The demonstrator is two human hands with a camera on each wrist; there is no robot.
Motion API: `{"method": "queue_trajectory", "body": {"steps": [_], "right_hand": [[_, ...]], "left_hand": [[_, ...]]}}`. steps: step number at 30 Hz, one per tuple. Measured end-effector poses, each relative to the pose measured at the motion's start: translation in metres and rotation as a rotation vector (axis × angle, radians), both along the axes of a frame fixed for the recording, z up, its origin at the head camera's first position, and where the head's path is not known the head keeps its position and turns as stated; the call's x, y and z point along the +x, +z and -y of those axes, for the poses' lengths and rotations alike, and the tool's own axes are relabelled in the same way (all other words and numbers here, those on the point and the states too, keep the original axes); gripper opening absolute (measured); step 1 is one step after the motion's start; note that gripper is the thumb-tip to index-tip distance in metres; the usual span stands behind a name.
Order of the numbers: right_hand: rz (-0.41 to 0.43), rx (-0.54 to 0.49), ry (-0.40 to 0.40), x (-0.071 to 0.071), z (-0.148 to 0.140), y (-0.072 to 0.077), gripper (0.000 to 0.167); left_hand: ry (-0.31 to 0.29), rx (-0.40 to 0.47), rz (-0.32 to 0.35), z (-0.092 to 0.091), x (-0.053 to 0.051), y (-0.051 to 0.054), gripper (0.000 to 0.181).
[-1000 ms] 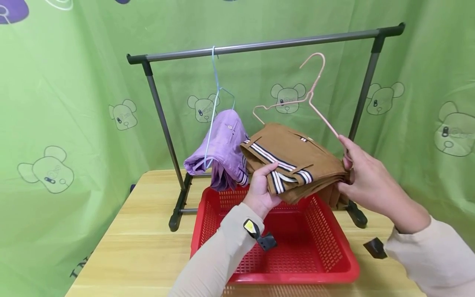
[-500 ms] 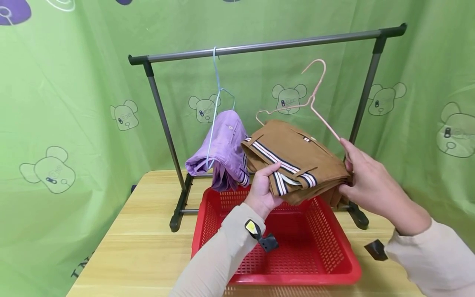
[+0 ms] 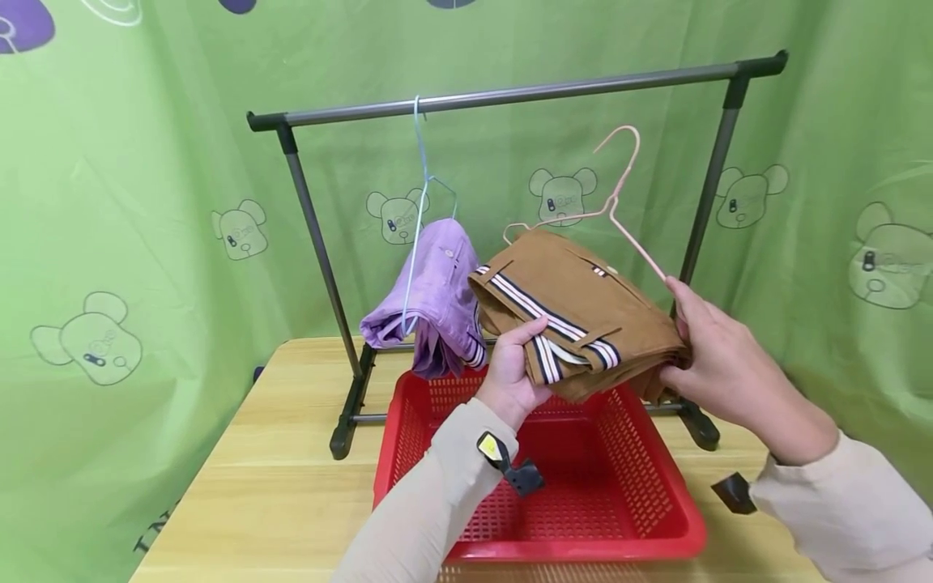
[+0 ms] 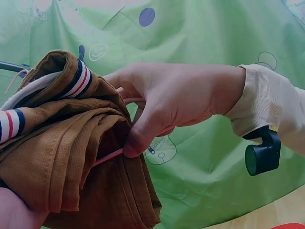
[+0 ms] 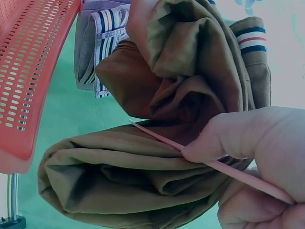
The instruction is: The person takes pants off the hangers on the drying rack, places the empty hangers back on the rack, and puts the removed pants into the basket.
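Here, left hand (image 3: pixel 513 376) slanted up from below, thumb on top, clamped on striped edge of brown trousers (image 3: pixel 583 301). Right hand (image 3: pixel 736 372) angled in from right, thumb and fingers pinching pink hanger (image 3: pixel 637 243). Trousers lay folded over hanger, tilted, above red basket (image 3: pixel 576 551).

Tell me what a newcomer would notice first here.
Likely the brown garment with striped trim on the pink hanger, held by the left hand and right hand above the red basket. Next, the purple garment on the blue hanger, hung toward the rack's left end.
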State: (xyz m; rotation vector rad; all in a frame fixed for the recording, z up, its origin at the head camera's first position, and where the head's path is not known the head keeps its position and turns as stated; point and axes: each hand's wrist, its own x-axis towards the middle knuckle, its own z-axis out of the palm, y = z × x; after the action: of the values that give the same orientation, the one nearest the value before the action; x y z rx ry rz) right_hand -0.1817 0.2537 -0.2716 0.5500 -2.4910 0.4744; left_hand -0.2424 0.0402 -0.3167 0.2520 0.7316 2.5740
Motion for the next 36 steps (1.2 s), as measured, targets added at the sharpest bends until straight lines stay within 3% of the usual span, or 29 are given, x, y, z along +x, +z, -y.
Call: {"method": "queue_trajectory", "body": {"steps": [15, 30, 36], "right_hand": [[0.048, -0.029, -0.022, 0.003, -0.003, -0.005, 0.106], [0.101, -0.076, -0.025, -0.002, -0.007, -0.01, 0.11], [0.074, -0.072, -0.018, -0.002, -0.009, -0.012, 0.108]], "left_hand": [[0.014, -0.025, 0.044, 0.001, 0.004, 0.002, 0.018], [0.031, 0.005, 0.022, 0.001, 0.007, 0.005, 0.015], [0.02, -0.005, 0.019, 0.001, 0.009, 0.006, 0.017]]}}
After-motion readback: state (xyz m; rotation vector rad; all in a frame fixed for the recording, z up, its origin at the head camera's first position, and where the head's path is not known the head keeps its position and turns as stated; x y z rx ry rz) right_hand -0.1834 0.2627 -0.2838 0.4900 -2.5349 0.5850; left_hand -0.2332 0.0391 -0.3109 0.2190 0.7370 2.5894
